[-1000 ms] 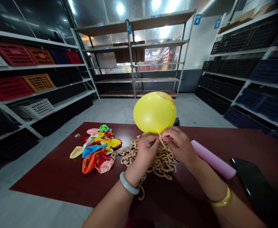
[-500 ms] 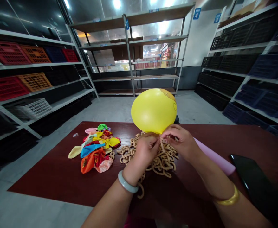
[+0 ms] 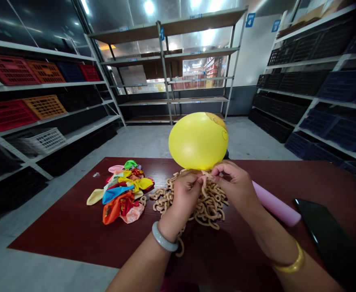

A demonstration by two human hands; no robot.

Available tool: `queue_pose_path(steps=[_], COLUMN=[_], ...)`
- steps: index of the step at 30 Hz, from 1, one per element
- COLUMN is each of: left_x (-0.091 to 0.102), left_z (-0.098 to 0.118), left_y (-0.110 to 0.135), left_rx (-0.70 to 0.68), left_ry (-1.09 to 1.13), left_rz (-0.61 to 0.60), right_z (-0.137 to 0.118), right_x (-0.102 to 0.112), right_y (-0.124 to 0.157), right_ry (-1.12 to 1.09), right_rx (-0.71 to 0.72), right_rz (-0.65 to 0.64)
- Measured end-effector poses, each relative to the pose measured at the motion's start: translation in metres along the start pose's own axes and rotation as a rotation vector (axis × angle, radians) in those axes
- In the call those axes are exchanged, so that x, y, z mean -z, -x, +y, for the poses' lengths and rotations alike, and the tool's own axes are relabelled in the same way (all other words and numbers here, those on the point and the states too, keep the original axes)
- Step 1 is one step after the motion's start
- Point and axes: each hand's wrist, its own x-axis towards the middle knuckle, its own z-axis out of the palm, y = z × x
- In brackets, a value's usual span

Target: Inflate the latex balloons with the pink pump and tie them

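An inflated yellow balloon (image 3: 196, 140) with a printed orange patch rises above the table, its neck end down at my fingers. My left hand (image 3: 187, 190) is closed in a pinch at the balloon's neck, which the fingers largely hide. My right hand (image 3: 234, 180) pinches a thin tan strand (image 3: 205, 182) just below the balloon, close to the left fingertips. Whether the strand is looped around the neck, I cannot tell. Under both hands lies a pile of curly tan loops (image 3: 210, 209). To the left, several limp, colourful balloons (image 3: 124, 190) lie heaped together.
A pink tube (image 3: 277, 205) lies right of my right hand, with a black phone-like slab (image 3: 320, 231) beyond it. The dark red table (image 3: 71, 227) carries all this. Shelves with crates (image 3: 10, 113) stand left and right, and a metal rack (image 3: 168, 81) behind.
The balloon has settled slightly lower over my hands and shifted a little right. Both hands have turned slightly, and the tan strand between the fingertips now lies more across.
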Motion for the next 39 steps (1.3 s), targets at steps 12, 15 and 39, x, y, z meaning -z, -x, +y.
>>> queue_pose_path(steps=[12, 15, 39], left_x=[-0.003, -0.004, 0.0], left_z=[0.011, 0.011, 0.006], left_y=[-0.001, 0.0, -0.006], left_rx=[0.258, 0.338, 0.483], left_ry=[0.253, 0.294, 0.386], left_rz=[0.021, 0.022, -0.151], right_z=[0.009, 0.012, 0.011], right_x=[-0.006, -0.008, 0.004], right_y=[0.005, 0.005, -0.004], right_ry=[0.228, 0.33, -0.064], right_rx=[0.231, 0.342, -0.159], right_rz=[0.124, 0.114, -0.096])
